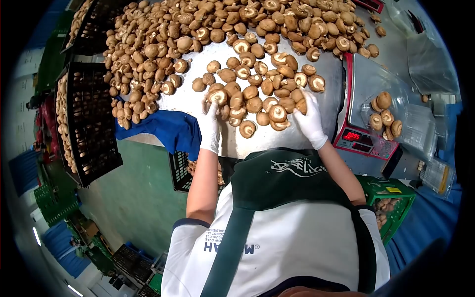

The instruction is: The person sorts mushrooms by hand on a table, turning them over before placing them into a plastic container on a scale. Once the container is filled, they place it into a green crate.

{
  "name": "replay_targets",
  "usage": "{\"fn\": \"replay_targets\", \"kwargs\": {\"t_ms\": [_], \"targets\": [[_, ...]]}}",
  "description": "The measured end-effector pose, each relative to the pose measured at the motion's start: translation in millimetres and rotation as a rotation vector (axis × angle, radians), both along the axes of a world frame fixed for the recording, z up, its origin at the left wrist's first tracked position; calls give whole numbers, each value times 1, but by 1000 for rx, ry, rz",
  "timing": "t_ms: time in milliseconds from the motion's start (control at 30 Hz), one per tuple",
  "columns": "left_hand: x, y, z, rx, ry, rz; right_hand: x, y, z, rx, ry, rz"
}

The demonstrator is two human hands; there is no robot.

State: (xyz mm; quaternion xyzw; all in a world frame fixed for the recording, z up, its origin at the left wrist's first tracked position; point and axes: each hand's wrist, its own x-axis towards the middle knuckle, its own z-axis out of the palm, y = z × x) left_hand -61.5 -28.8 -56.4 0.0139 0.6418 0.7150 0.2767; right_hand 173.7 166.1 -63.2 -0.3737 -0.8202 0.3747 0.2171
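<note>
Both hands wear white gloves and rest at the sides of a loose group of brown mushrooms (pixel 253 104) on the metal table (pixel 237 143). At the group's left edge, my left hand (pixel 210 121) has its fingers bent round a mushroom (pixel 217 97) with its pale underside up. On the right side, my right hand (pixel 310 119) lies against a brown mushroom (pixel 301 105), its fingers partly hidden. Behind the group spreads a large heap of mushrooms (pixel 217 20). To the right, a red-edged scale (pixel 355 137) carries several mushrooms in a clear tray.
A black crate (pixel 94 119) of mushrooms stands at the left. A blue cloth (pixel 161 129) hangs over the table's front left edge. Stacked clear trays (pixel 418 131) lie right of the scale. Below it is a green crate (pixel 398 210) holding mushrooms.
</note>
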Motion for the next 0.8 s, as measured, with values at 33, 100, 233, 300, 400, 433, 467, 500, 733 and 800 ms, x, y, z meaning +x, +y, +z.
{"fn": "replay_targets", "kwargs": {"t_ms": [33,100,233,300,400,433,467,500,733,800], "targets": [[1,-2,1,-28,10,19,-4,-3,2,-31,28,34],[5,-7,6,-119,74,30,-10,-9,10,-48,-7,87],[24,-20,17,-145,244,-20,0,-16,17,-87,-44,180],[41,-28,19,-202,301,-59,10,-17,22,-91,-81,235],[63,-34,1,-264,729,-64,25,-23,24,-30,-93,303],[71,-37,14,-543,904,-160,28,-25,26,-40,-87,312],[75,-40,-3,-427,828,-191,29,-27,27,-47,-71,314],[75,-36,2,-512,990,-295,31,-30,28,-53,-56,316],[52,33,22,-737,1263,-494,32,-33,20,-62,-43,286],[43,41,23,-686,1233,-451,33,-35,18,-113,-31,245]]}}
